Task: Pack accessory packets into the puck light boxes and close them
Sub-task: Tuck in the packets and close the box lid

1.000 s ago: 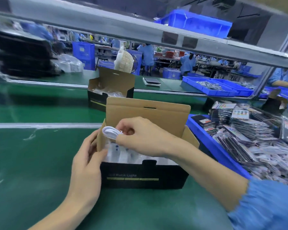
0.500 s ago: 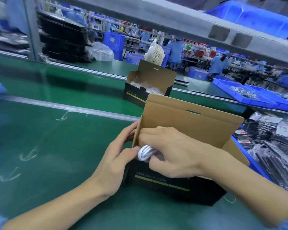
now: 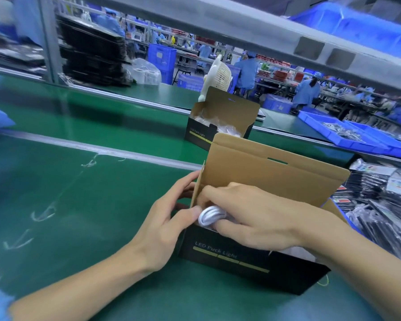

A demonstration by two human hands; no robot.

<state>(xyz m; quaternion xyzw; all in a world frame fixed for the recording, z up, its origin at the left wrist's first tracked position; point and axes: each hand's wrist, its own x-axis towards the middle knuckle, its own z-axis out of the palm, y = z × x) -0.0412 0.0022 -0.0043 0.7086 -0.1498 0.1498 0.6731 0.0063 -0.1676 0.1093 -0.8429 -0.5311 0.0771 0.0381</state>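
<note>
A black LED puck light box (image 3: 241, 258) stands open on the green belt, its brown lid (image 3: 276, 172) upright. My right hand (image 3: 259, 218) holds a coiled white cable packet (image 3: 212, 215) at the box's left end, pressing it down into the opening. My left hand (image 3: 164, 225) grips the box's left side flap, thumb against the cable, fingers behind the flap. A second open puck light box (image 3: 218, 123) sits farther back on the belt with plastic-wrapped contents showing.
To the right, a blue tray holds piles of accessory packets (image 3: 384, 212). More blue trays (image 3: 357, 135) sit at the back right. A small fan (image 3: 218, 77) and stacked black flat boxes (image 3: 93, 56) stand behind the belt. A metal rail (image 3: 241, 26) runs overhead.
The cable packet went from above the box's left corner down into the opening. The view swung left and closer; both hands stayed on the box's left end.
</note>
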